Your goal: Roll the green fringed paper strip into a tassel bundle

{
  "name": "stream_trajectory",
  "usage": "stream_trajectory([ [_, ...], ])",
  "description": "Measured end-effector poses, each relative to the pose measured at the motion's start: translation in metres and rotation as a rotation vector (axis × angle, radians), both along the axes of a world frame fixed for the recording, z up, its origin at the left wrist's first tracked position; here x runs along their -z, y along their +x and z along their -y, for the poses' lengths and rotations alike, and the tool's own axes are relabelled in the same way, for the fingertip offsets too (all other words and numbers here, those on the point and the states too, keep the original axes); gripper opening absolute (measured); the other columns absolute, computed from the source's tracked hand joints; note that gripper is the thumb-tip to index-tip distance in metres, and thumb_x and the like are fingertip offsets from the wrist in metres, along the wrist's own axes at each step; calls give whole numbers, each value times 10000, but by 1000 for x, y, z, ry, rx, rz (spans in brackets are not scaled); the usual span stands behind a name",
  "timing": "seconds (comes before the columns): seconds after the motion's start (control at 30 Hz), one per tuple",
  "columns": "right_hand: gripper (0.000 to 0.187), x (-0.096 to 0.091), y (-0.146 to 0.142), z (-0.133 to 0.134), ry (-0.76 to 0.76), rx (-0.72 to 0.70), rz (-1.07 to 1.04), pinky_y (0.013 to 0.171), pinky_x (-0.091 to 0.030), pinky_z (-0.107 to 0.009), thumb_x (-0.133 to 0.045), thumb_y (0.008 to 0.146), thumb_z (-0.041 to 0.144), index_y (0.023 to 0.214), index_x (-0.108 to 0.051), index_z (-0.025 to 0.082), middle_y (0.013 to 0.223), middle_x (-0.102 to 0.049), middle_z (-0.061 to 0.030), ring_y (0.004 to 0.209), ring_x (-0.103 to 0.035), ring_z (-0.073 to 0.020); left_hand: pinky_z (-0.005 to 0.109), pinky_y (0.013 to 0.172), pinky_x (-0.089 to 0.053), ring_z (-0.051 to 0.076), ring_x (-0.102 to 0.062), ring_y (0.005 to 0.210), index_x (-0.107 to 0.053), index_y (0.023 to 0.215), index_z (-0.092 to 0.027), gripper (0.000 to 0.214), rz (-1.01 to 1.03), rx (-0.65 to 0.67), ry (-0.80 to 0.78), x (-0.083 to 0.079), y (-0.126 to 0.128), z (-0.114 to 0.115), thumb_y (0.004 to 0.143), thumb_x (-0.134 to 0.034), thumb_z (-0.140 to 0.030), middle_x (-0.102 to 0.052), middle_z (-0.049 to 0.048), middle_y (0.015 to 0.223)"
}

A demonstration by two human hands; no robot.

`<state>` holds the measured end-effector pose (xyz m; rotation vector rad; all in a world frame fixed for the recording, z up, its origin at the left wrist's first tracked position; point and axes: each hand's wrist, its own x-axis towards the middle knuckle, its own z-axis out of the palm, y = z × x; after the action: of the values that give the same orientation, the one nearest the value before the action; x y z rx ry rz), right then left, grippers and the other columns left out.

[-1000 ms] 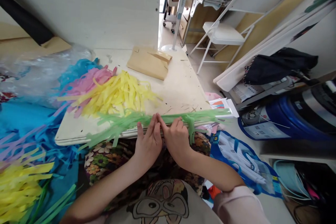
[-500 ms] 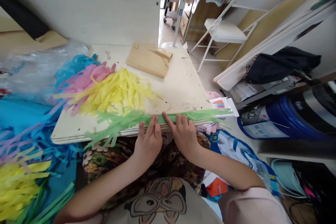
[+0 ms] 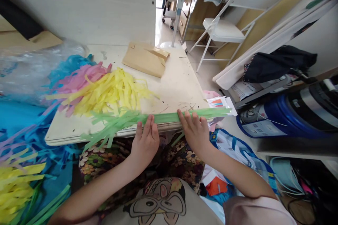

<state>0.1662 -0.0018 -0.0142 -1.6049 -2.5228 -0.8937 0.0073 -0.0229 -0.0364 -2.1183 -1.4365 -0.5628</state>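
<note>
A long bundle of green paper strips [image 3: 169,117] lies along the near edge of a pale wooden board [image 3: 182,88]. My left hand [image 3: 144,143] rests flat on the bundle near its middle, fingers stretched out together. My right hand [image 3: 194,130] presses flat on the bundle further right, fingers extended. The bundle's left end fans out into loose fringe [image 3: 105,126]; its right end overhangs the board's corner. Beyond it on the board lie yellow strips [image 3: 111,93] and pink strips [image 3: 79,79].
A folded brown paper bag [image 3: 144,59] lies at the board's far end. Blue paper and clear plastic [image 3: 23,74] lie to the left, yellow and green strips [image 3: 16,186] at lower left. A white folding chair [image 3: 224,31], blue barrel [image 3: 285,116] and clutter stand on the right.
My right hand has slid to the right along the green bundle, away from my left hand, and flattened from a loose curl. The left hand has stayed near the middle.
</note>
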Motion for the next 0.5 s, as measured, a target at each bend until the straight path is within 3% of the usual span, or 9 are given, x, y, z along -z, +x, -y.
stream_trajectory([
  [0.17,419,-4,1,-4,-87,-33,-89,762,-275,-371,-401,744,90,1163,-415,87,1089,-502,-87,979,-345,-235,457,975,-151,231,-448,1061,-431,1128,-122,382,-65,-26,-38,-1,5,3,748,-396,-137,-536,182,1060],
  [0.3,519,-17,1,-4,-214,-43,-207,819,-267,-409,-465,688,206,1186,-377,90,1252,-359,-103,1124,-243,-279,456,978,-135,238,-423,1084,-412,1164,-128,428,-114,-56,-53,1,7,4,737,-420,-154,-512,195,1088],
  [0.4,608,-24,-4,1,-125,-43,-278,875,-230,-441,-474,683,264,1225,-308,45,1301,-276,-135,1192,-125,-309,451,989,-87,235,-418,1090,-429,1152,-133,420,-107,-52,-39,2,8,4,733,-430,-155,-514,189,1089],
  [0.5,537,-20,-14,5,-49,-122,-293,933,-181,-432,-451,719,240,1208,-342,48,1275,-331,-125,1189,-162,-288,446,993,-41,229,-442,1067,-454,1128,-135,388,-69,-33,-34,1,7,2,743,-423,-173,-524,177,1081],
])
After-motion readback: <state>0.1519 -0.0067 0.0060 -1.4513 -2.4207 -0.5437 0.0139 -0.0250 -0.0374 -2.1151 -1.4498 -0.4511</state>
